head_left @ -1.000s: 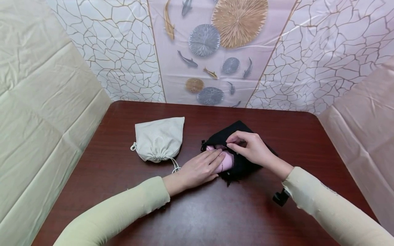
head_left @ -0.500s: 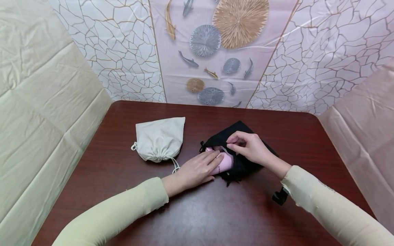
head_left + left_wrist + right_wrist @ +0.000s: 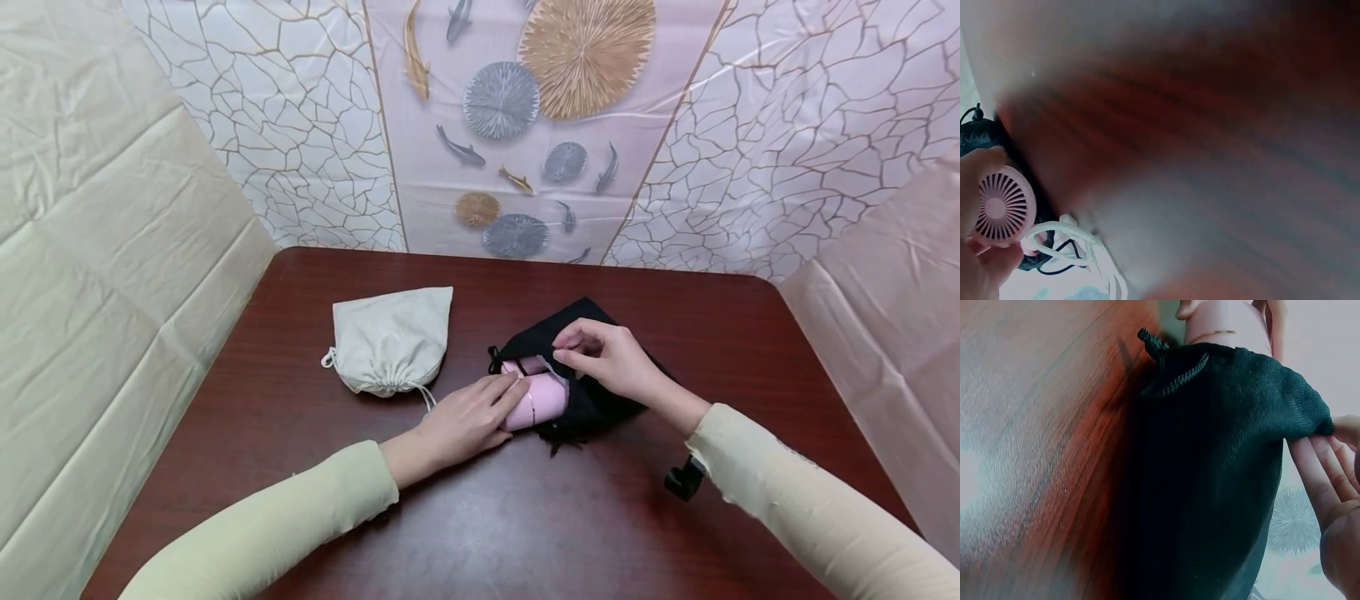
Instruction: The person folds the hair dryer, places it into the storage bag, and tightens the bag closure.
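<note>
A pink hair dryer with a thin shiny band lies partly inside a black drawstring bag. My left hand grips its outer end, fingers over the top. In the left wrist view, the round slotted grille of the hair dryer shows between the fingers and thumb. With thumb and fingertips, my right hand pinches the upper edge of the bag's mouth, lifting it off the hair dryer. In the right wrist view the black bag hides the rest of the dryer.
On the left of the dark red wooden table lies a cream drawstring bag, its white cord trailing close to my left wrist. A black device hangs under my right wrist. Fabric-like walls border the table.
My left hand has shifted left and slightly toward me, and more of the hair dryer shows outside the black bag. My right hand stays almost in place at the bag's mouth.
</note>
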A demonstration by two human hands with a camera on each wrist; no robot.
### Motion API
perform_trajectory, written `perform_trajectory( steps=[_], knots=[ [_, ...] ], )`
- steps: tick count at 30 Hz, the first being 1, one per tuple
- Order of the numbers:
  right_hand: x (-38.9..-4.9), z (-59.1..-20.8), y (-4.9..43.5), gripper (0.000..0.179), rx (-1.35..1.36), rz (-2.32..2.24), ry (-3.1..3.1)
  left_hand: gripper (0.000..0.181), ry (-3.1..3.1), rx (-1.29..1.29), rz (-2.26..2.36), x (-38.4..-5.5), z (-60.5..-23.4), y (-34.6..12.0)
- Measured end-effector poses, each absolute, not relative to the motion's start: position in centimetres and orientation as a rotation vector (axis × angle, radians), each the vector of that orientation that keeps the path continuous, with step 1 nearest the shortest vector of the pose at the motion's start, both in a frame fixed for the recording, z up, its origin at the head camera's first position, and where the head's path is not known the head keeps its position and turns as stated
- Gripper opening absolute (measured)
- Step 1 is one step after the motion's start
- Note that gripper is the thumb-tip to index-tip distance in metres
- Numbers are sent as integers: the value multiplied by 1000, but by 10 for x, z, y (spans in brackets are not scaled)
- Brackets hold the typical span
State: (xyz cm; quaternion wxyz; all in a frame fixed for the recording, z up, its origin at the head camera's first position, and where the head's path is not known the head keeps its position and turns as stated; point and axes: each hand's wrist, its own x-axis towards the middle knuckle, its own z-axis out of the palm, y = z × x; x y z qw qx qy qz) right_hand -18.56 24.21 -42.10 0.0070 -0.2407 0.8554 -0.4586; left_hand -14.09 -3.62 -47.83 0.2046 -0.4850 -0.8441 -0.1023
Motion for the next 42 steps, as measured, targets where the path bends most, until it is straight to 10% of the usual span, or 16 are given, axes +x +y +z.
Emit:
perform_trajectory(
  steps=[42],
  knots=[
    [-176, -414, 234, 15, -551, -1714, 2465, 70, -2510, -1242, -442, -153, -470, -19]
  ],
)
